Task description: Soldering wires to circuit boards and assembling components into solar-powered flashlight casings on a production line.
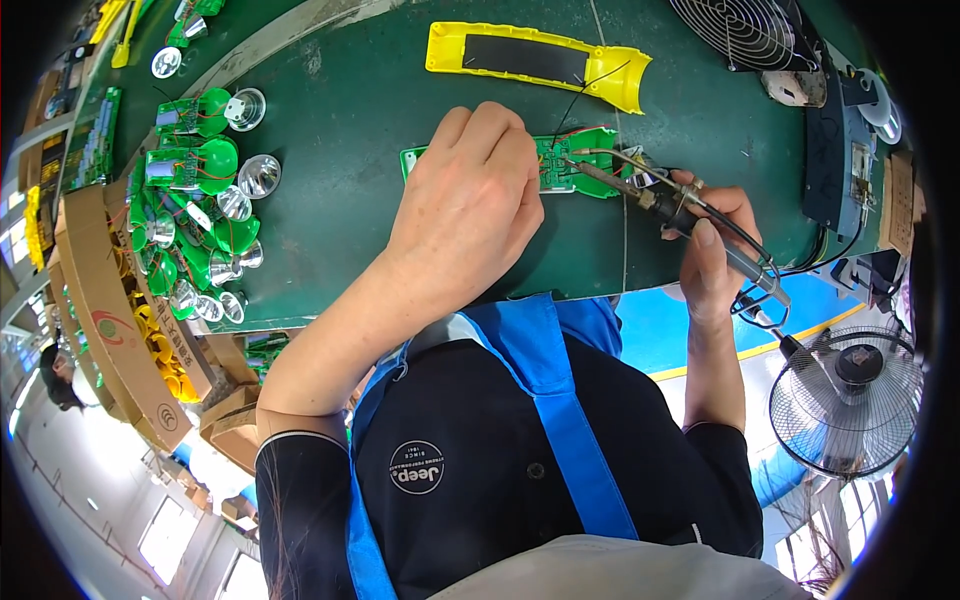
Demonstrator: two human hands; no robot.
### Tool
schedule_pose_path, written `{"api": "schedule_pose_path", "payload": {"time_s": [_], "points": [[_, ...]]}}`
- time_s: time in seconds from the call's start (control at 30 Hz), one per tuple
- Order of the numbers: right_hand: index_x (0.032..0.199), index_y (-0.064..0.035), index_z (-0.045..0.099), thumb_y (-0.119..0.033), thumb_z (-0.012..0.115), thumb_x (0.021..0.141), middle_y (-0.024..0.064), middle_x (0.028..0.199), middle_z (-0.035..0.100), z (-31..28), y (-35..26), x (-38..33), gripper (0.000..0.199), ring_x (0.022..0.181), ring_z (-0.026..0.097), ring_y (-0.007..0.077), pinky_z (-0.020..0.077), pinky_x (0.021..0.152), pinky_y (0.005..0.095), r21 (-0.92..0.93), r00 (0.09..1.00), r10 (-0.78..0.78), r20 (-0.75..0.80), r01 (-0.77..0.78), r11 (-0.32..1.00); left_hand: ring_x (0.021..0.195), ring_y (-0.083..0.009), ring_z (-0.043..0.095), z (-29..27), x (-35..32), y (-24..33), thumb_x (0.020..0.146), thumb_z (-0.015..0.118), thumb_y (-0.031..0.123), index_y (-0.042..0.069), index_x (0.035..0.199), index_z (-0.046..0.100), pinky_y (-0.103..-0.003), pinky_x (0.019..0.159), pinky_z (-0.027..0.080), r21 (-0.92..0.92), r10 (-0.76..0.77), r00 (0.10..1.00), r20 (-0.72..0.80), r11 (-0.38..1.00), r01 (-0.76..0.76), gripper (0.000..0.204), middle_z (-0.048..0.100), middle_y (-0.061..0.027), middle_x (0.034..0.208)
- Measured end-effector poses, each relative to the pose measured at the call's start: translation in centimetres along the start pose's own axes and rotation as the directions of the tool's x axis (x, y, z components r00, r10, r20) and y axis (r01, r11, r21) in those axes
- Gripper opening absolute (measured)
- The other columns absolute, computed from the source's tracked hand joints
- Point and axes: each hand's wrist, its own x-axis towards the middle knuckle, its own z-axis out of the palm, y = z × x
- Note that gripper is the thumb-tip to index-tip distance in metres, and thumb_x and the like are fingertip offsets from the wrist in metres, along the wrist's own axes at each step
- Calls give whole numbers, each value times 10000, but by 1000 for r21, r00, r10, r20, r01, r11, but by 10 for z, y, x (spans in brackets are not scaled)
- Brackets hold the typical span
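Left hand (468, 205) lies palm-down on the green circuit board (565, 160), knuckles up, fingers curled and bunched over the board's left half, pinning it to the worktop (340, 120). Left forearm runs from the lower left diagonally up to the wrist, elbow bent near the sleeve edge. Grip is clenched down on the board; fingertips are hidden under the hand, so exact contact points can't be told.

Right hand (712, 240) wraps the soldering iron (640, 192) in a pen-style hold, thumb on top, fingers closed round the dark handle. Right forearm comes straight up from the lower edge, wrist roughly level.

The iron's long axis runs diagonally: tip points up-left, toward the board, handle and cable trail down-right past the worktop edge. Tip sits at or on the board's right part, near thin red and black wires; real contact too small to tell.

The board lies flat on the worktop, centre of view, long axis roughly left-right, right end showing beyond the left hand's knuckles.

Beyond the board, further from the person, a yellow housing (535, 60) with a dark panel lies flat, long axis also left-right, well apart from both hands. At the left, a pile of green lamp parts with silver reflectors (205, 200) beside a cardboard box (105, 310). A standing fan (848, 400) at lower right.
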Motion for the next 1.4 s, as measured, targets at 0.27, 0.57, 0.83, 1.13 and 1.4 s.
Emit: {"api": "schedule_pose_path", "payload": {"time_s": [0.27, 0.57, 0.83, 1.13, 1.4], "points": [[987, 24, 480, -275, 612, 830, 194, 958, 579, -8, -7, 5, 363, 765, 572, 185, 461, 724, 307, 54, 999, -48, -26, 49, 997, 746, -291, 509, -3, 2, 0, 630, 619, -54, 30, 720, 488, -369, 648, 433, 24, -9, 1000, 26, 1000, 8, 180, 530, -100, 856], [1064, 10, 443, -251, 605, 852, 173, 887, 609, 2, -22, 32, 373, 731, 606, 209, 480, 715, 321, -156, 968, -251, -9, 246, 957, 628, -233, 568, -41, 4, -18, 774, 658, 117, 11, 845, 573, -326, 569, 449, -87, -97, 956, 278, 988, 126, 154, 580, -105, 753], [1128, -15, 401, -129, 560, 899, 135, 956, 614, 42, -6, 81, 300, 872, 640, 228, 486, 818, 331, -120, 925, -366, 101, 376, 919, 620, -254, 616, 7, 48, -15, 779, 623, 104, 8, 802, 614, -333, 583, 473, -342, -113, 985, 133, 927, 153, 99, 638, -106, 696], [1082, -17, 450, -1, 574, 845, 132, 942, 636, 40, 18, 79, 269, 917, 642, 227, 502, 815, 339, -264, 890, -339, 304, 421, 868, 585, -24, 458, -23, 9, -39, 805, 604, 52, -24, 838, 605, -199, 514, 378, -604, -353, 922, 160, 703, 374, 83, 578, 5, 686], [962, 3, 490, -204, 623, 846, 95, 799, 589, 12, -16, 49, 272, 756, 566, 145, 444, 742, 266, -220, 997, -74, 27, 78, 972, 774, -213, 502, -27, 30, -50, 750, 638, 66, 40, 792, 605, -326, 694, 404, -111, 96, 995, 37, 990, -92, 60, 516, -44, 791]]}}
